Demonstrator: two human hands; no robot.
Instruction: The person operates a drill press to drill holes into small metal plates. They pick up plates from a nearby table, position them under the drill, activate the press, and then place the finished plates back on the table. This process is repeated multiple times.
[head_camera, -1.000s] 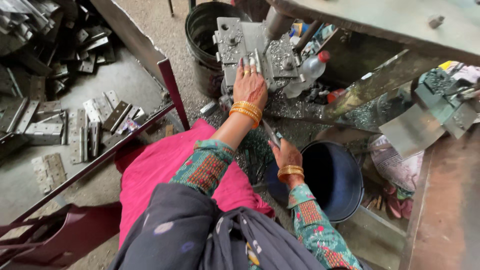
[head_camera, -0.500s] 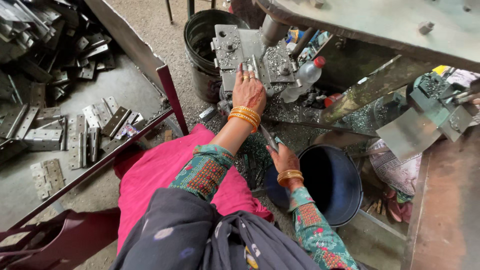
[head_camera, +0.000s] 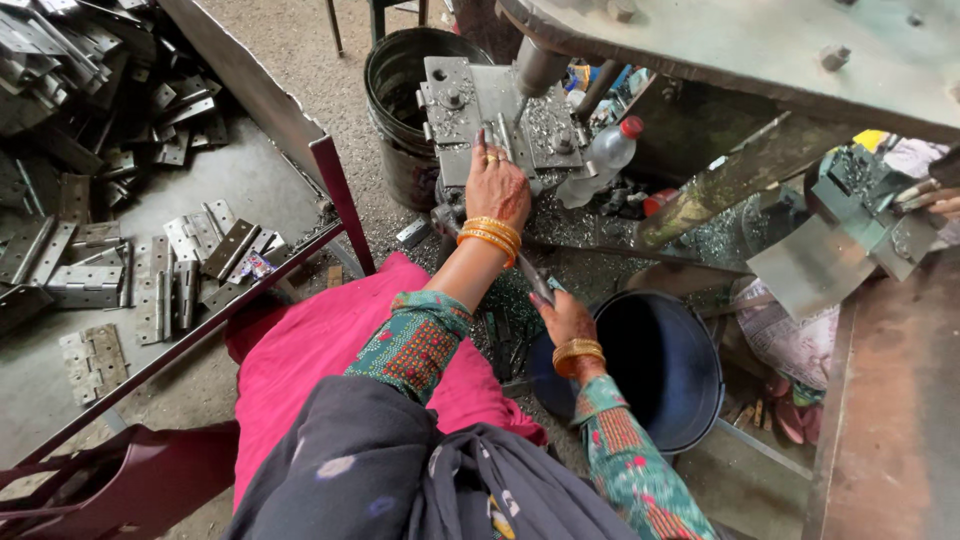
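My left hand (head_camera: 495, 188) reaches forward onto the grey die block (head_camera: 455, 105) of a press. Its fingers lie closed on a narrow metal hinge piece (head_camera: 497, 148) set on the block, just beside the round press ram (head_camera: 540, 65). My right hand (head_camera: 565, 318) is lower and nearer to me, above the rim of a blue bucket (head_camera: 690, 400). It grips a thin flat metal piece (head_camera: 533, 277) that points up toward my left wrist. Both wrists wear orange bangles.
A black bucket (head_camera: 395, 75) stands behind the die block and a clear plastic bottle with a red cap (head_camera: 605, 155) lies to its right. Several metal hinges (head_camera: 120, 270) are heaped on the floor at left beyond a dark red frame bar (head_camera: 340, 195). Another person's fingers (head_camera: 935, 200) show at the right edge.
My left hand stays on the die block with its fingers shifting slightly on the piece. My right hand keeps its metal piece and has barely moved.
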